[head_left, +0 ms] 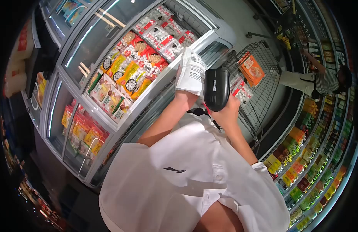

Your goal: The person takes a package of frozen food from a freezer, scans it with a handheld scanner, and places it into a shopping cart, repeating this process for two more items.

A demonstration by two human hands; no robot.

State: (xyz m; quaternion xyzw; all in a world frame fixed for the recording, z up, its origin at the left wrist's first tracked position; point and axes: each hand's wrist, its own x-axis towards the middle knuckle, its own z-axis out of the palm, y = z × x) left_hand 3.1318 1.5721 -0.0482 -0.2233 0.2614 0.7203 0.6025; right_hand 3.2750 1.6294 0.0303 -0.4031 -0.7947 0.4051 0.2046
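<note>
A white bag with printed text (pixel 191 71) is held up by my left hand (pixel 186 98), whose fingers are mostly hidden behind it. Right beside the bag, my right hand (pixel 226 113) grips a black handheld scanner (pixel 217 89) by its lower part. Behind both hands stands a wire shopping cart (pixel 266 83) with an orange package (pixel 251 69) and a red-and-white bag (pixel 241 91) in it. To the left, an open freezer (pixel 163 82) holds rows of bagged frozen food (pixel 138 58).
More glass-lidded freezer sections (pixel 86 50) run along the left, with red and yellow bags (pixel 84 129) inside. Stocked shelves (pixel 306 162) curve along the right. Another person (pixel 322 82) stands by those shelves, an arm reaching toward them.
</note>
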